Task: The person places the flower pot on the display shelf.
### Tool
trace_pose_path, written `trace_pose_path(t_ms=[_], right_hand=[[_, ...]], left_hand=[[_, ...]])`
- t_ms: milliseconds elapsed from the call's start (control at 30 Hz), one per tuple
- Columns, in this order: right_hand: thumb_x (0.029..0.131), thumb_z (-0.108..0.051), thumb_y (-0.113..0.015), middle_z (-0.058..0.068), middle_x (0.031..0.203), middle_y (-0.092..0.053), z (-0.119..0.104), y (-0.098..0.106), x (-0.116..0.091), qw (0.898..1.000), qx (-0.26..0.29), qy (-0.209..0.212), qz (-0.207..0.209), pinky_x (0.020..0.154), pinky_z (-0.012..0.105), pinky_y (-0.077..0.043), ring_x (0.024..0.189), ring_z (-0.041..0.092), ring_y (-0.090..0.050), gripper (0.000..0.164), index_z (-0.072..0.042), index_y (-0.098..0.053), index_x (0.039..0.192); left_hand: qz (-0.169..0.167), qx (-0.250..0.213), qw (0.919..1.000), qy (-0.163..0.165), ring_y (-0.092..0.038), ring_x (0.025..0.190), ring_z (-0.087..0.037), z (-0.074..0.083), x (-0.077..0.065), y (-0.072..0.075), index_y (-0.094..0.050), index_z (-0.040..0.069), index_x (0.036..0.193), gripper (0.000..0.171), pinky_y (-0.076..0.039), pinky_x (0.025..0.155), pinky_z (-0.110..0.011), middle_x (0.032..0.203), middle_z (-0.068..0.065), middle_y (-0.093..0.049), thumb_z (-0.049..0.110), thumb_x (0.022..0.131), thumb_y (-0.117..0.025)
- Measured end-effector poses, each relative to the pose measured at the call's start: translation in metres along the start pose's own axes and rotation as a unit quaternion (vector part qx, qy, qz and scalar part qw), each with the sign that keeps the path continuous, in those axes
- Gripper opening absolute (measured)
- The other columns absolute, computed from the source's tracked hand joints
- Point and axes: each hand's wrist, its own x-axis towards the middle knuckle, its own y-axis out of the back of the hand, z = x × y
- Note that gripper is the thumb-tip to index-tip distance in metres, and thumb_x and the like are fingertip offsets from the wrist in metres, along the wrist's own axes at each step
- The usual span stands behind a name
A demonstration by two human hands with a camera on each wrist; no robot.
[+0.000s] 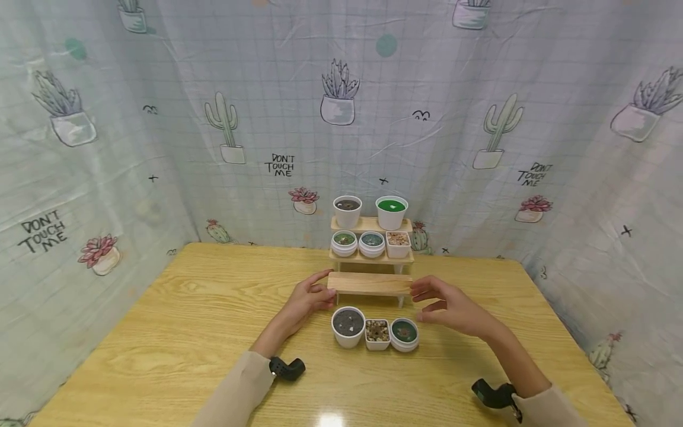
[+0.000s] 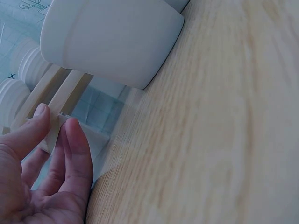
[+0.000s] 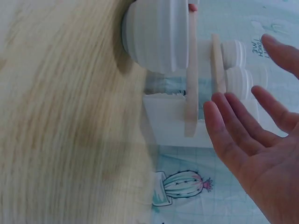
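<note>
In the head view, the tiered stand's lowest board (image 1: 370,284) lies between the left hand (image 1: 305,302) and right hand (image 1: 452,306), behind three pots (image 1: 377,335). The left wrist view shows thumb and fingers pinching its left end. In the right wrist view, loosely extended fingers are just beside its right end, contact unclear.

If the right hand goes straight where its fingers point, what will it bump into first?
Probably the bottom wooden shelf. The right hand has its fingers pointing at the shelf's right end. They look very close, but I can't tell whether they're already touching.
</note>
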Motion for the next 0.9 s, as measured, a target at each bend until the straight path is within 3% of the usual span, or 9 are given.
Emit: trace_pose_path(t_ms=[267, 633, 900], right_hand=[[0.095, -0.011, -0.074, 0.032, 0.138, -0.053, 0.003, -0.008, 0.002, 0.998, 0.03, -0.003, -0.057, 0.099, 0.047, -0.059, 0.128, 0.054, -0.053, 0.056, 0.004, -0.047, 0.142], [0.091, -0.013, -0.078, 0.032, 0.143, -0.05, 0.016, -0.02, 0.004, 0.994, 0.048, -0.011, -0.093, 0.102, 0.052, -0.056, 0.131, 0.048, -0.053, 0.064, 0.0, -0.046, 0.146], [0.088, -0.014, -0.081, 0.031, 0.144, -0.051, 0.02, -0.025, 0.003, 0.993, 0.046, -0.017, -0.104, 0.1, 0.05, -0.057, 0.132, 0.048, -0.052, 0.071, 0.005, -0.044, 0.145]], left_hand=[[0.0, 0.0, 1.0, 0.002, -0.071, 0.089, -0.014, -0.001, -0.001, 0.002, -0.035, 0.011, 0.16, 0.068, -0.062, 0.082, -0.027, 0.097, -0.004, -0.072, 0.008, 0.1, -0.067], [0.005, -0.002, 0.9999, 0.008, -0.07, 0.089, -0.015, -0.003, -0.002, 0.003, -0.034, 0.01, 0.16, 0.069, -0.062, 0.083, -0.028, 0.097, -0.004, -0.072, 0.007, 0.099, -0.067], [0.0, 0.002, 1.0, 0.003, -0.071, 0.09, -0.014, -0.002, 0.0, 0.002, -0.034, 0.01, 0.16, 0.069, -0.062, 0.083, -0.028, 0.099, -0.004, -0.072, 0.008, 0.1, -0.067]])
